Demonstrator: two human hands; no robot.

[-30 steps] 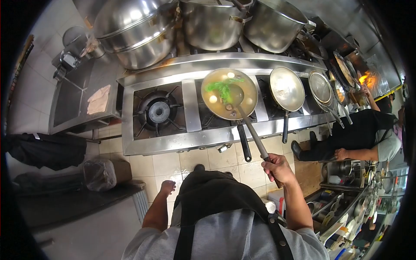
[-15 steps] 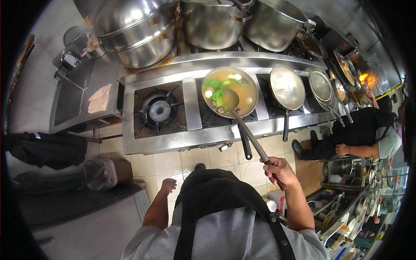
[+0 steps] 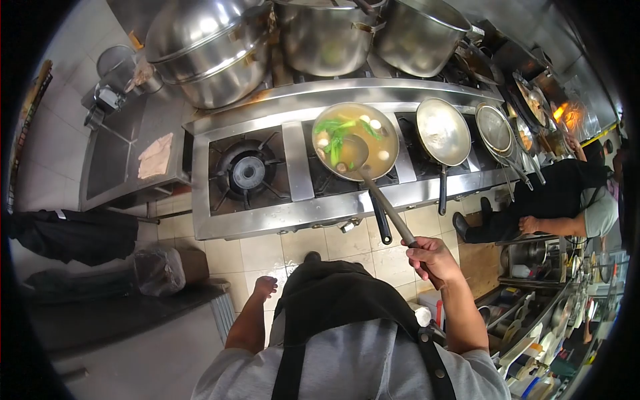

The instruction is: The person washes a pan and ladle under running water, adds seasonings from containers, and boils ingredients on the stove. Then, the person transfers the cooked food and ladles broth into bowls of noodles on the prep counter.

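My right hand (image 3: 433, 261) is wrapped round the long handle of a ladle (image 3: 388, 208). The ladle's bowl sits in the broth of a frying pan (image 3: 383, 137) on the stove. Green leafy vegetables (image 3: 335, 135), pale round pieces and some dark pieces float in that broth. The pan's own black handle (image 3: 381, 219) points toward me, beside the ladle, and no hand is on it. My left hand (image 3: 266, 287) hangs at my side over the floor, fingers curled in, with nothing seen in it.
An unused burner (image 3: 247, 172) lies left of the pan. To the right are another pan (image 3: 443, 132) and strainers (image 3: 495, 130). Large pots (image 3: 327, 40) line the back. A co-worker (image 3: 553, 200) stands at the far right near a flame (image 3: 561, 111). A cloth (image 3: 156, 156) lies on the left counter.
The vegetables and pale pieces have shifted about in the broth. The whole view has moved slightly. My right hand keeps its grip on the ladle.
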